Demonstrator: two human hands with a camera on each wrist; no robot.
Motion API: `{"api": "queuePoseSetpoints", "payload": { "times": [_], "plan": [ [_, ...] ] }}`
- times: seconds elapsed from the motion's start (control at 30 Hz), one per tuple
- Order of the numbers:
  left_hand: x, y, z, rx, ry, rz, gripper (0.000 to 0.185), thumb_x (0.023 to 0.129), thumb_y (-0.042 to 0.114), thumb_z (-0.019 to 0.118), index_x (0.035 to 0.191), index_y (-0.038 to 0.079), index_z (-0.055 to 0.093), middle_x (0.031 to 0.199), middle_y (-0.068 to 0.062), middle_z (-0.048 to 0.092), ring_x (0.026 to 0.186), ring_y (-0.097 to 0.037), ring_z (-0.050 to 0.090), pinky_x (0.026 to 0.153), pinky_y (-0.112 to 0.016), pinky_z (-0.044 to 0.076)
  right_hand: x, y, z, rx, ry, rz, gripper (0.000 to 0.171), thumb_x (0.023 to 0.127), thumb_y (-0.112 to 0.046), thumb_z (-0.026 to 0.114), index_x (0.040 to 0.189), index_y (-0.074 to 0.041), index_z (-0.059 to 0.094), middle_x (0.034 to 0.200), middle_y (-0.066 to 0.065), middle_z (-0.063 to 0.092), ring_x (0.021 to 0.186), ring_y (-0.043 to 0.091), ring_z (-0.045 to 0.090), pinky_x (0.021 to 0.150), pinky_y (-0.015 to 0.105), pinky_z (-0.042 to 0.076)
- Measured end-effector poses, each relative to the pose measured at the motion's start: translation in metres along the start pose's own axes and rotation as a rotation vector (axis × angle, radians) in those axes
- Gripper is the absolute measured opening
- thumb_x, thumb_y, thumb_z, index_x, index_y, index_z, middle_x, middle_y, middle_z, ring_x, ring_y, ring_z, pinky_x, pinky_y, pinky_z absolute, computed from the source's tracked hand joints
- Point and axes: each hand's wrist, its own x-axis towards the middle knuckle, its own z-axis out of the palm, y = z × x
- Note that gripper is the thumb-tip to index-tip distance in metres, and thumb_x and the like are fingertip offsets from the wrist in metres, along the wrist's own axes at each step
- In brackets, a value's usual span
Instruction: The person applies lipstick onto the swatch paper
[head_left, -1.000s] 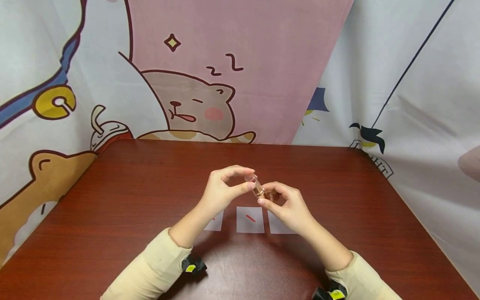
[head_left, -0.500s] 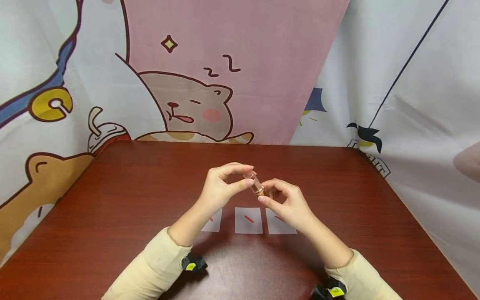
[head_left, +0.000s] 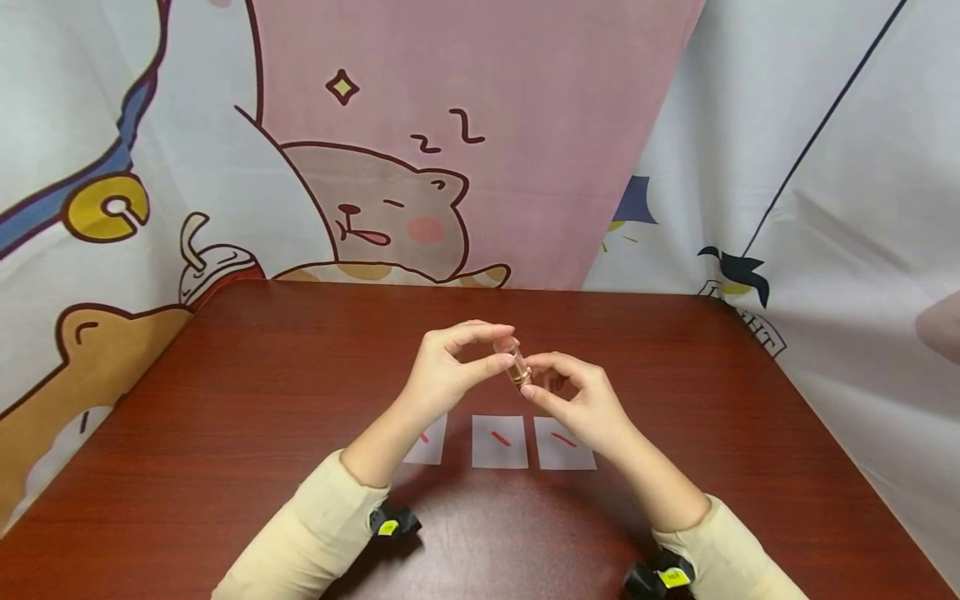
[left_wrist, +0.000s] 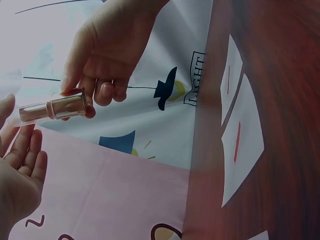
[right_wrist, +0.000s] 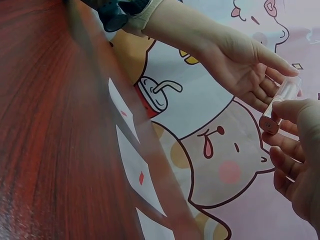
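Between both hands, above the table, is a lipstick (head_left: 519, 368) with a clear cap and a rose-gold base, tilted in the head view. My left hand (head_left: 442, 367) pinches the capped upper end between thumb and fingertips. At the lower end, my right hand (head_left: 581, 400) grips the base (left_wrist: 69, 105) with thumb and fingers. The left wrist view shows the clear cap (left_wrist: 35, 114) meeting the rose-gold ring. In the right wrist view the flat base end (right_wrist: 269, 125) shows beside my right thumb.
Three white paper squares lie in a row on the dark red-brown table (head_left: 300, 358): left paper (head_left: 431, 450), partly behind my left arm, middle paper (head_left: 487, 457) and right paper (head_left: 558, 458). Each bears a red streak. A printed cartoon cloth (head_left: 525, 167) hangs behind.
Both hands have risen slightly with the lipstick, keeping their hold at each end. The right paper's red streak, hidden by my right hand a second ago, now shows.
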Motion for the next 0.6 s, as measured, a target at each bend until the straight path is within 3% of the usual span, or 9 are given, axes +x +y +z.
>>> {"api": "queuePoseSetpoints", "payload": {
  "times": [0.1,0.47,0.6],
  "plan": [
    [0.002,-0.001,0.001,-0.018,0.009,-0.012,0.028,0.079,-0.006,0.074,0.106,-0.005,0.069,0.095,-0.011,0.071,0.092,-0.023,0.066,0.081,-0.052,0.050,0.002,0.000,0.000,0.002,0.000,0.012,0.025,0.076,0.013,0.072,0.098,0.003,0.066,0.077,0.008,0.064,0.066,0.013,0.051,0.059,0.026,0.043],
    [0.008,-0.007,0.002,-0.005,0.021,-0.050,0.026,0.080,-0.001,0.075,0.106,-0.003,0.070,0.095,-0.009,0.072,0.093,-0.021,0.066,0.082,-0.040,0.052,0.007,0.007,-0.002,0.005,0.003,0.080,0.023,0.078,0.009,0.072,0.098,0.002,0.066,0.076,0.007,0.063,0.066,0.014,0.051,0.058,0.026,0.043],
    [0.012,-0.010,0.002,-0.009,0.029,-0.054,0.026,0.080,-0.002,0.074,0.106,-0.003,0.069,0.095,-0.010,0.072,0.092,-0.021,0.067,0.081,-0.045,0.052,0.011,0.010,-0.002,0.010,-0.002,0.102,0.021,0.079,0.008,0.072,0.099,0.004,0.066,0.076,0.009,0.063,0.065,0.015,0.051,0.057,0.027,0.043]
  ]
}}
